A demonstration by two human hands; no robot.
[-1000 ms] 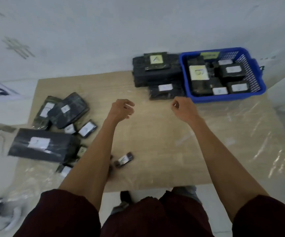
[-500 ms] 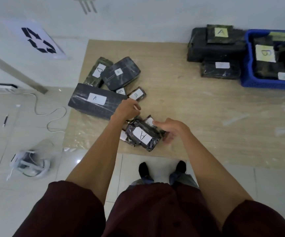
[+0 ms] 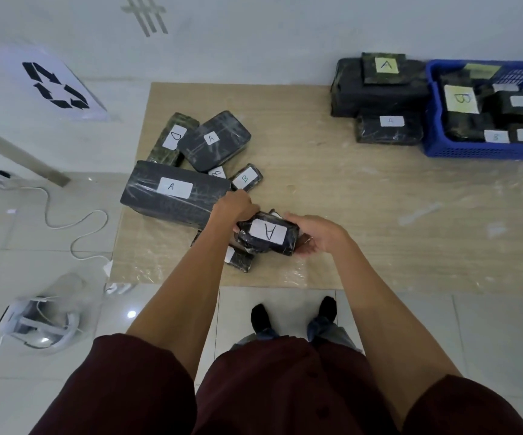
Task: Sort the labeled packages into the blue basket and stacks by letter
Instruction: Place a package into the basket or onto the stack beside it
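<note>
At the near edge of the pale wooden table (image 3: pixel 332 199), a small black plastic-wrapped package with a white label marked A (image 3: pixel 268 232) is held between both hands. The left hand (image 3: pixel 235 207) grips its left end and the right hand (image 3: pixel 319 235) cups its right end, label upward, probably to read the letter. Its likely destination, the stack of black A packages (image 3: pixel 379 86), lies well apart, far right, just beside the blue plastic basket (image 3: pixel 473 149) holding B packages.

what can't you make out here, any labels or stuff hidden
Head view:
- Bottom package under the held A package: label mostly covered by it.
- Small package behind the large A package: letter partly hidden.
- Blue basket: right side cut off by the frame edge; several labels inside too blurred.
</note>
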